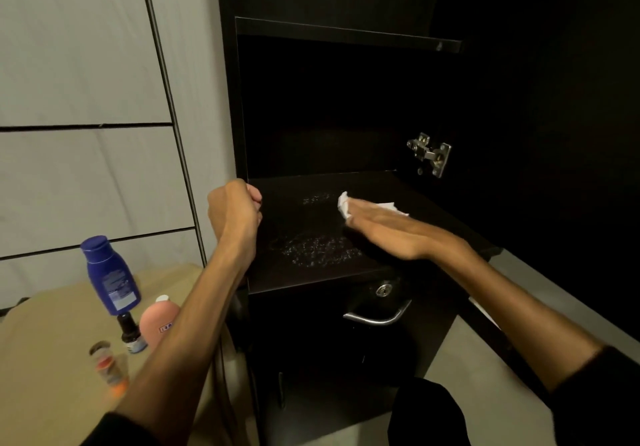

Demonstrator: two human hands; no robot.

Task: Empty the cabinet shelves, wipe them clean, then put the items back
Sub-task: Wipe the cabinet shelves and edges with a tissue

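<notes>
Pressing flat, the right hand (381, 227) lies with straight fingers on a white tissue (346, 205) on the dark cabinet shelf (311, 272), right of centre. Wet speckles (315, 248) glisten on the shelf just left of that hand. At the shelf's left edge the left hand (235, 210) is curled into a fist; whether it holds anything cannot be told. On the beige table (41, 376) at near left stand a blue bottle (110, 276), a pink bottle (159, 324), a small dark bottle (130, 333) and a blurred orange-tipped item (107, 366). A metal hinge (429, 153) sits on the cabinet's right wall, a handle (377, 317) below the shelf.
</notes>
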